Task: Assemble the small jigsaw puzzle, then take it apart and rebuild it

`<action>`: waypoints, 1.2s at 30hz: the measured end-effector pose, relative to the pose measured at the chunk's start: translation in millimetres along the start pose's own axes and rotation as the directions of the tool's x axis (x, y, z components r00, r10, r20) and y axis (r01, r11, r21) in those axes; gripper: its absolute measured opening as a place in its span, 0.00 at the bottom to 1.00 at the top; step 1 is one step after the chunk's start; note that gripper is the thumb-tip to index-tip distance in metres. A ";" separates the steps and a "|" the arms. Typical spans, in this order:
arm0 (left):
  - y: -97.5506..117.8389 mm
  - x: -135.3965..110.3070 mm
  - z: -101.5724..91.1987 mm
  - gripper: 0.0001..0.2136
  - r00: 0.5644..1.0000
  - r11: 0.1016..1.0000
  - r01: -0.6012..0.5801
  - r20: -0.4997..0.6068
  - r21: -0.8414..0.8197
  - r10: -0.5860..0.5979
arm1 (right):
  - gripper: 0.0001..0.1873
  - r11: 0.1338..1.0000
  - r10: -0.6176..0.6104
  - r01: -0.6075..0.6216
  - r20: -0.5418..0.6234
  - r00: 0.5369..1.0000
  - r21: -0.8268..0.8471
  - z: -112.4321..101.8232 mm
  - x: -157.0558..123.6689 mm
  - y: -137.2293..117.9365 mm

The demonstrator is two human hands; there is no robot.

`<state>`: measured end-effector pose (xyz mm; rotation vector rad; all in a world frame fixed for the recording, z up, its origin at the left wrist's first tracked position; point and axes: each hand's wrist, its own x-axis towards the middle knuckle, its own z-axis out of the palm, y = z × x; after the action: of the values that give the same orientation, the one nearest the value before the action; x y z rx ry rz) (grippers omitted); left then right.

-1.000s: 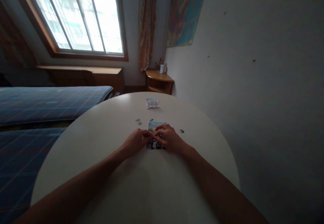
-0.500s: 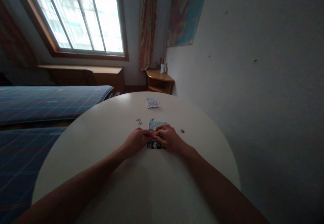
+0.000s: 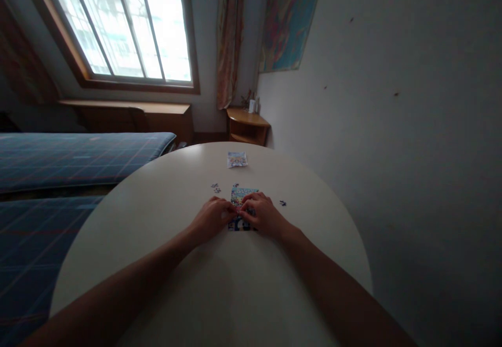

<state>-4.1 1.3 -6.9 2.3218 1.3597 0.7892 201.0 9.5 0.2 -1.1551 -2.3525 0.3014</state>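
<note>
Round white table [image 3: 235, 284], window [image 3: 129, 28] beyond it, plaid mattress [image 3: 82, 156] off to your left. What has changed in the last second?

Very little. Your hands keep to the same spot; the whole view has drifted slightly, most likely your head. Your left thumb looks a touch differently bent, though it is too small to be sure. Loose pieces lie as they did.

Reading of that?

Judgement: you are fussing over one small place on the picture, with no piece newly fetched.

And the picture itself?

Flat on the table in front of you, a small colourful sheet, probably a jigsaw [image 3: 239, 225], partly covered by your fingers.

Hands, then.

Your left hand [image 3: 212, 216] comes in at its left edge, thumb and forefinger drawn close together. Your right hand [image 3: 262, 215] arches over the middle, fingers curled, tips nearly meeting the left ones. Whether either pinches a piece cannot be told.

Surroundings?

Dark loose pieces [image 3: 215, 185] beyond your left hand, a small piece [image 3: 236, 185] by the far edge, another little cluster [image 3: 283, 203] right of your right hand. Farther out, a printed packet [image 3: 237, 160].
</note>
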 end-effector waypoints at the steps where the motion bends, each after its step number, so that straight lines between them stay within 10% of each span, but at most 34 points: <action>1: -0.1 0.0 0.2 0.08 1.000 1.000 0.001 -0.003 0.000 -0.001 | 0.05 1.000 -0.001 0.001 -0.005 1.000 0.001 0.1 -0.2 -0.1; 36: -16.5 -5.1 -8.4 0.23 0.994 0.990 -0.091 0.074 0.109 0.083 | 0.15 0.987 0.161 -0.161 -0.003 0.987 -0.022 3.4 1.8 -0.6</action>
<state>-22.7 4.9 -10.7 2.4855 1.3127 0.6665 197.8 10.6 -1.9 -1.3591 -2.2710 0.3312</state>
